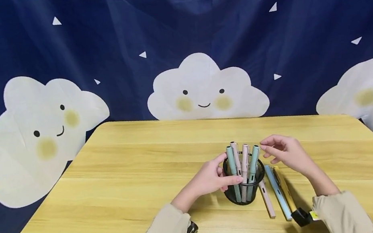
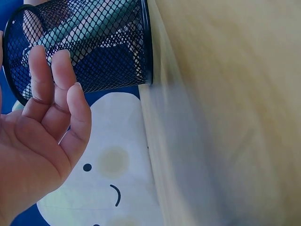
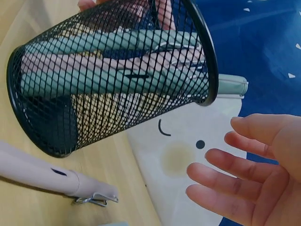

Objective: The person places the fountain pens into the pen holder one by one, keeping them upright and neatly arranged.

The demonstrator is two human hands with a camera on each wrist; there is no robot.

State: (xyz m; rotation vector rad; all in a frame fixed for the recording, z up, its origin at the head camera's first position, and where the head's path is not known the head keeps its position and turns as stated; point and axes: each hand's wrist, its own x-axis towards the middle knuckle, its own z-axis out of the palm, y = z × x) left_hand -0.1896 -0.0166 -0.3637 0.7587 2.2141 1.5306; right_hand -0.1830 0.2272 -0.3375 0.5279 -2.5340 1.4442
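Observation:
A black mesh pen cup (image 1: 253,183) stands upright, holding two green pens (image 1: 231,162) and two pale pink pens (image 1: 245,156). My left hand (image 1: 211,177) grips the cup from its left side, thumb across the front near the rim. In the left wrist view, fingertips (image 2: 62,59) rest against the mesh. Just right of the cup's top, my right hand (image 1: 285,153) is empty, its fingers loosely bent beside the top of the right green pen (image 1: 255,154). The right wrist view shows a gap between those fingers and the pen (image 3: 233,84).
Right of the cup, a pale pink pen (image 1: 267,201), a light blue pen (image 1: 277,193) and a yellow pen (image 1: 284,186) lie on the wooden table (image 1: 111,193). A dark blue curtain (image 1: 103,32) with smiling clouds hangs behind the table's far edge.

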